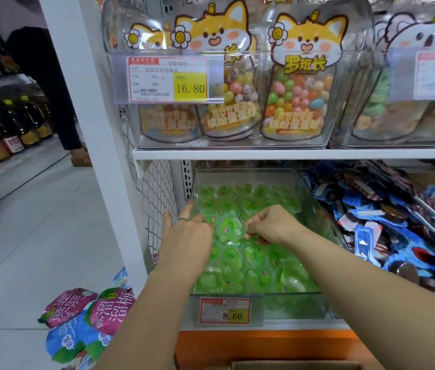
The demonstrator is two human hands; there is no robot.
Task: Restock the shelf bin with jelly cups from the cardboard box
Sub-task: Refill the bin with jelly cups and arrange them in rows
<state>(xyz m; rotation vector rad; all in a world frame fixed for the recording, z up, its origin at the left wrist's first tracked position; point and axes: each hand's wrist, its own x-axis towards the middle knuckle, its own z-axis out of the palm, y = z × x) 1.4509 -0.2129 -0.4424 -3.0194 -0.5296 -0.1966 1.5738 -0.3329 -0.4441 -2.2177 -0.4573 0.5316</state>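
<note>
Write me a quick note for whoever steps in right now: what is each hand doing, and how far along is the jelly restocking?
Left hand: open, fingers spread, resting on the jelly cups at the bin's left side.
Right hand: fingers curled, apparently pinching the rim of one jelly cup in the middle of the top layer.
Shelf bin: clear, on the lower shelf behind the price tag; green cups cover it.
Cardboard box: only an edge shows at the bottom of the view; contents hidden.
Done: bin looks well filled.
Left: settle this cup, then check the box for more.
</note>
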